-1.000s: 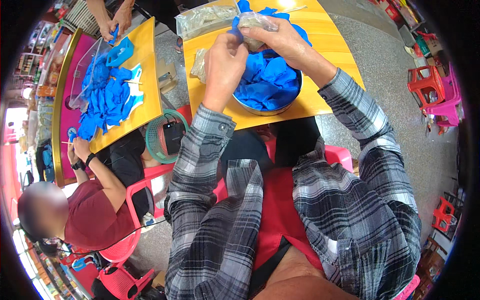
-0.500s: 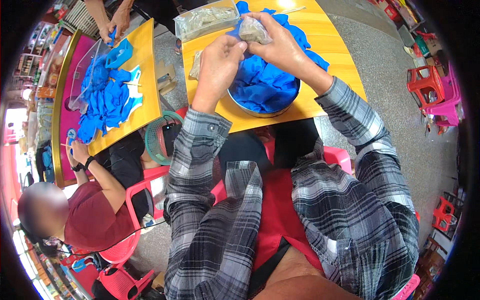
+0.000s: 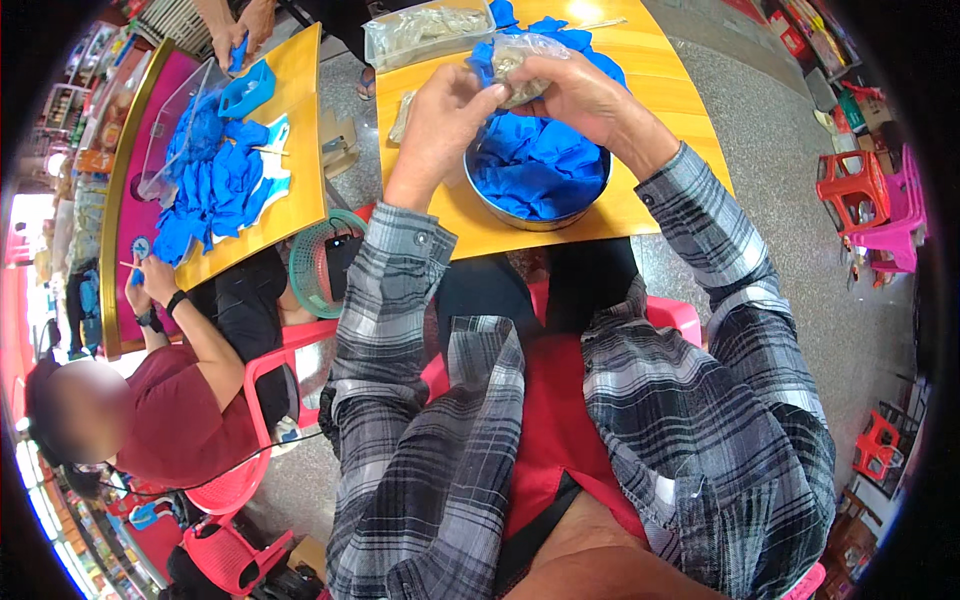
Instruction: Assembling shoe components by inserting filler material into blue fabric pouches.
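Both hands — left hand (image 3: pixel 448 100) and right hand (image 3: pixel 575 88) — grip a small clear bag (image 3: pixel 522 62) of pale bits above a metal bowl (image 3: pixel 540 215) heaped with blue gloves (image 3: pixel 535 165), on a yellow table (image 3: pixel 660 95).

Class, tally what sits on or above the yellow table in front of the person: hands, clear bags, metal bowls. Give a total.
Hands: 2, left hand and right hand
Clear bags: 2, small bag held, large bag
Metal bowl: 1
Total: 5

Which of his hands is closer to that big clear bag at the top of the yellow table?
Left. The left hand is just below the clear bag; the right hand is farther right.
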{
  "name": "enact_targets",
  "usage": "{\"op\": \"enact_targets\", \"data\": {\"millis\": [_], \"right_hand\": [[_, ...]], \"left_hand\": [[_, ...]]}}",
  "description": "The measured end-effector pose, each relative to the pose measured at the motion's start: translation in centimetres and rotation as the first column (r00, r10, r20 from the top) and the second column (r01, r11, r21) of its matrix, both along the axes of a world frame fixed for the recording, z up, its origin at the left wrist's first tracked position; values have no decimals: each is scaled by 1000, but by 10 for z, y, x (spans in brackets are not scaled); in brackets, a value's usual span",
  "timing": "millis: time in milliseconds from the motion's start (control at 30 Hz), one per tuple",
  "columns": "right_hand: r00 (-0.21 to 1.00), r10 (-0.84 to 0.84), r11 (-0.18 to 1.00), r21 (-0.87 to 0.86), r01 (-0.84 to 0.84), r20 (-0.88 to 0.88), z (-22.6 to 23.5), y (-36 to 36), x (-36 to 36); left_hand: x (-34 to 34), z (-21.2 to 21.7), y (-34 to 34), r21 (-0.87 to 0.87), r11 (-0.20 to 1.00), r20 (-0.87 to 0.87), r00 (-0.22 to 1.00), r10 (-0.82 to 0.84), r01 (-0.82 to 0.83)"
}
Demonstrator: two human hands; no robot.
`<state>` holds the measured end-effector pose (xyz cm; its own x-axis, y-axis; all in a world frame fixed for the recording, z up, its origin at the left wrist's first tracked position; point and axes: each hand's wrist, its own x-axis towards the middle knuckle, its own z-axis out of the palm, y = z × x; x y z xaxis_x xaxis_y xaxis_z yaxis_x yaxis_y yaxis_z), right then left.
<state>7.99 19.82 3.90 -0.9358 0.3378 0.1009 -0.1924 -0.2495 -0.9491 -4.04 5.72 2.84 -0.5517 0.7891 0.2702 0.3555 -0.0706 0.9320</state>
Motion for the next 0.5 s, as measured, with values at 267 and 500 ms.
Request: {"op": "enact_targets", "data": {"millis": [267,500], "right_hand": [[983,-157,982,121,145,93,1,-10,-1],[962,-265,961,104,258,66,-8,-13,-13]], "left_hand": [[8,1,9,130,949,-708,644,291,-287],[9,3,12,196,937,-899,328,290,-290]]}}
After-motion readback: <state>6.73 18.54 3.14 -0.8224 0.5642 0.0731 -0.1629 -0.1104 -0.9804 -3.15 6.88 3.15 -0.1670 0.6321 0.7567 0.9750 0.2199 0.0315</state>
